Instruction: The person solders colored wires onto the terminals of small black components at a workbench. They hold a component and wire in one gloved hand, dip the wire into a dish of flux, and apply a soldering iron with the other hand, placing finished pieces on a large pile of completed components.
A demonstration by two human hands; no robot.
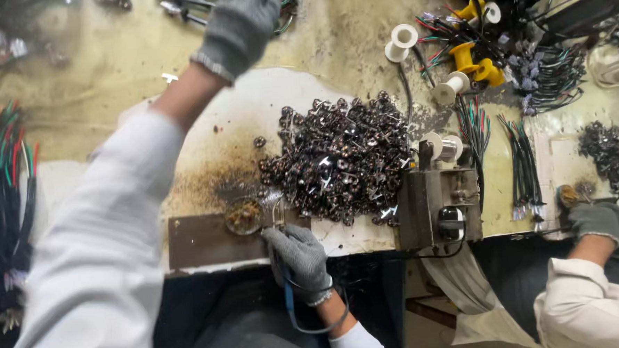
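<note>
The right hand (298, 254) pinched an iron (278, 220) at the dish's (244, 216) three o'clock (handy for dipping) while the left hand (240, 24), fingers unseen, reached toward twelve.

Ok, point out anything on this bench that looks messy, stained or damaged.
The pale mat is badly browned and scorched-looking around the small round dish, just beside the right hand. The dark metal parts lie in a loose sprawling heap, one stray piece apart.
</note>
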